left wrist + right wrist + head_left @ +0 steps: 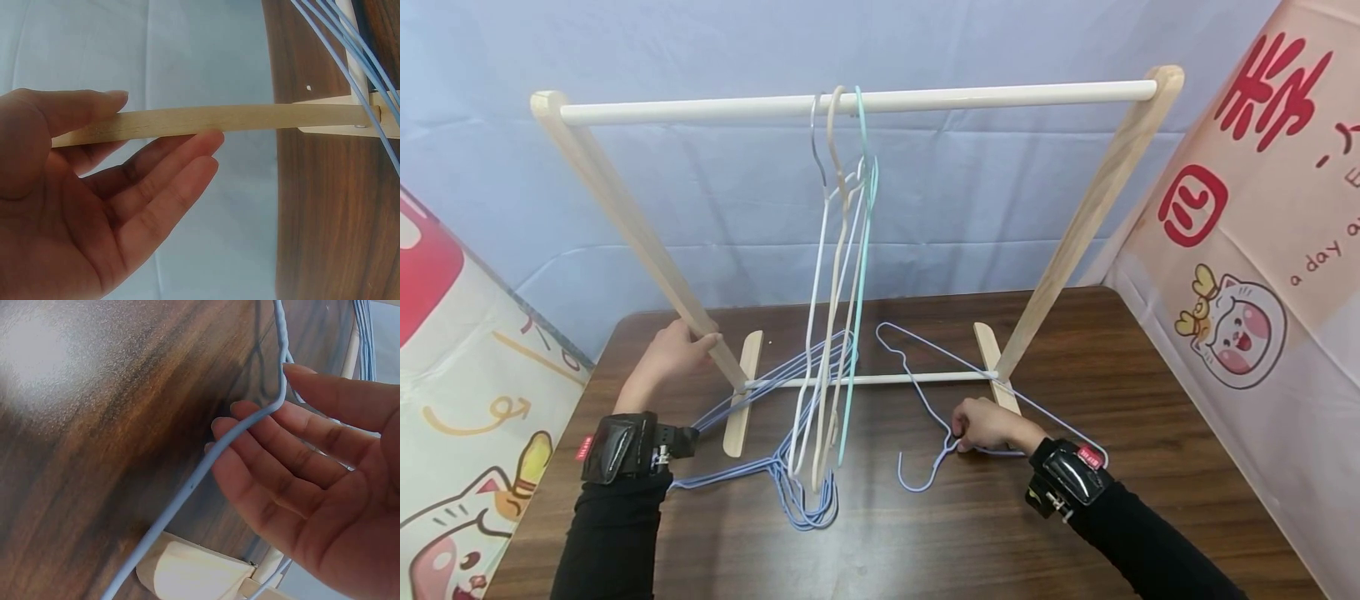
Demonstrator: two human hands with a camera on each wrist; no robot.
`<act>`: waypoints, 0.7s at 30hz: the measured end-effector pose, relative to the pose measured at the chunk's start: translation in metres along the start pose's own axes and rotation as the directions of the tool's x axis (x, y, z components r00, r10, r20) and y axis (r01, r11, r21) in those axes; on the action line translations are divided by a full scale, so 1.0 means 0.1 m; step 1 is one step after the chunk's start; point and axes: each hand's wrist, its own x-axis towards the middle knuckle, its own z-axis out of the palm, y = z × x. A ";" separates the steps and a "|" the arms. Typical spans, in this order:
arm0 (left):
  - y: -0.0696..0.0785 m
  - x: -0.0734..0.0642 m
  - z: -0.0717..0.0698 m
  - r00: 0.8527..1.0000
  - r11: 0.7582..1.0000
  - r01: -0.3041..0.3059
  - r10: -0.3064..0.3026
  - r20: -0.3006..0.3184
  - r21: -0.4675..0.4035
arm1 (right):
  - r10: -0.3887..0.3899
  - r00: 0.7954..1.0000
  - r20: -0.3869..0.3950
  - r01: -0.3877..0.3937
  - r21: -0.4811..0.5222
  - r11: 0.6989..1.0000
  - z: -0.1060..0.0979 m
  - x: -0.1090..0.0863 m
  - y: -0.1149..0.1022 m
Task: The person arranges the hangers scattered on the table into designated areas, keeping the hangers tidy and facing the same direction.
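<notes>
My left hand (668, 360) holds the left wooden post (187, 122) of a clothes rack, thumb on one side and fingers on the other. Low at the right, a blue wire hanger (1041, 408) lies slanted across the rack's base, its hook towards me. Near the neck of that hanger my right hand (988, 423) grips the wire; the right wrist view shows thumb and fingertips at the blue wire (209, 459). To the left, a bunch of similar blue hangers (718, 479) lies on the table, partly behind the hanging ones.
From the white top rail (985, 98) hang a white hanger with a metal hook (818, 275), a beige hanger (835, 292) and a mint green hanger (862, 275), close together near the middle. The rack's wooden feet (736, 435) stand on the dark wooden table (925, 550). Printed cloths flank both sides.
</notes>
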 end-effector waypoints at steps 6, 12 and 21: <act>0.01 -0.01 0.00 1.000 1.000 0.005 -0.005 0.002 0.000 | 0.003 1.000 -0.007 -0.003 0.008 1.000 0.03 0.00 0.01; 0.05 -0.01 0.00 1.000 1.000 0.008 -0.008 -0.005 0.016 | -0.032 0.999 -0.018 0.031 -0.046 0.998 0.03 -0.01 0.00; 0.06 -0.01 0.00 1.000 1.000 0.011 -0.011 -0.002 0.021 | -0.035 0.999 -0.017 0.034 -0.043 0.999 0.01 -0.01 0.00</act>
